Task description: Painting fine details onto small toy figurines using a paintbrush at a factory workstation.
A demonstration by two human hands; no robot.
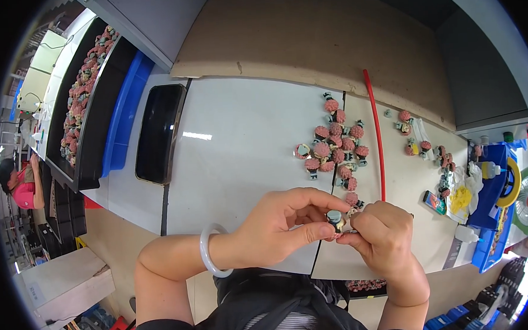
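My left hand (285,223), with a pale bangle on its wrist, pinches a small figurine (335,219) between thumb and fingers. The figurine has a pale blue-green top and a dark and pink body. My right hand (384,236) is closed right beside it, thumb and fingers pressed together against the figurine's side. What the right hand grips is mostly hidden; a thin sliver of something shows at its thumb. Just beyond the hands lies a loose cluster of similar pink and blue-green figurines (335,141) on the white tabletop (232,125).
A red rod (375,135) lies right of the cluster, with more figurines (405,122) past it. A dark phone (161,134) and a black tray (84,156) of figurines are on the left. At right stand a blue bin (487,213) and a green fan (527,199). A person (23,186) is far left.
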